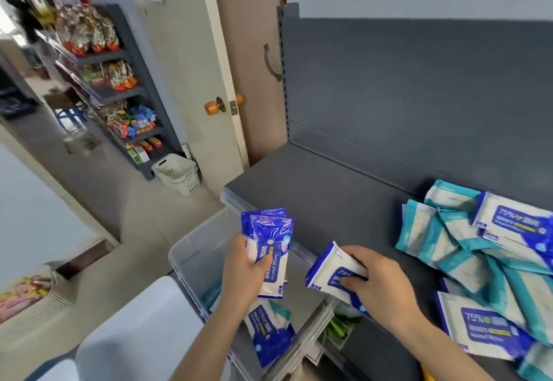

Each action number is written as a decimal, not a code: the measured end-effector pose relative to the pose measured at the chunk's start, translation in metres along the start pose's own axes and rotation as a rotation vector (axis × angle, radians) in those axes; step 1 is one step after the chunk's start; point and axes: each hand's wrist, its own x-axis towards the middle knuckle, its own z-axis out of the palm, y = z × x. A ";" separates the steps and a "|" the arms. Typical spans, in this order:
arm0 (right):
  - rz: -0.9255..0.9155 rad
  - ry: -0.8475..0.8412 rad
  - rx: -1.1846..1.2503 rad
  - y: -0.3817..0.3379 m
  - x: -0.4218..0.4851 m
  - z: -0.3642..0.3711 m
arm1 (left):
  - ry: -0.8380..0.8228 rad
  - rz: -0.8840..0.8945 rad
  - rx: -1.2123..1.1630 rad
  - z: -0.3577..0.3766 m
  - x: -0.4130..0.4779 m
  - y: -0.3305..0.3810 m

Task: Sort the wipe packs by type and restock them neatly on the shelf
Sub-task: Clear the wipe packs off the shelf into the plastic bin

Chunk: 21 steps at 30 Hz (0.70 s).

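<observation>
1. The left hand (245, 264) grips a small stack of blue alcohol wipe packs (270, 246). The stack stands upright, with the thumb curled across the front pack. It looks like two or three packs, though they overlap too much to count for sure. The stack sits just off the front-left corner of the grey shelf (329, 195).
2. The right hand (377, 279) holds a single white-and-blue 75% pack (332, 270). The fingers curl over its upper edge and the thumb pinches its printed face. The pack is tilted and hangs over the shelf's front edge, near the stack but not touching it.
3. On the right part of the shelf lies a loose heap. Teal packs (434, 237) overlap at all angles, and larger 75% packs (514, 222) rest on and beside them, up against the shelf's back panel.
4. A clear plastic bin (191, 255) stands below the shelf's front-left corner. More blue-and-white packs (266, 329) lie inside it, under the left forearm.
5. A wooden door with an orange knob (214, 106) stands past the shelf's left end.
6. Farther left of the shelf, a white basket (178, 174) sits on the floor. It is at the foot of a dark rack (119, 81) loaded with snack packets.
</observation>
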 end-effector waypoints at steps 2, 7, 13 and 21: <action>-0.024 -0.030 -0.006 -0.015 0.007 0.020 | 0.016 -0.032 0.000 -0.020 0.013 -0.017; -0.024 -0.107 -0.019 -0.050 0.030 0.075 | 0.063 -0.112 -0.032 -0.062 0.052 -0.064; 0.039 -0.160 -0.013 -0.074 0.056 0.134 | 0.039 -0.090 0.092 -0.091 0.096 -0.104; 0.172 -0.254 -0.006 -0.081 0.094 0.209 | -0.065 -0.072 0.342 -0.098 0.156 -0.162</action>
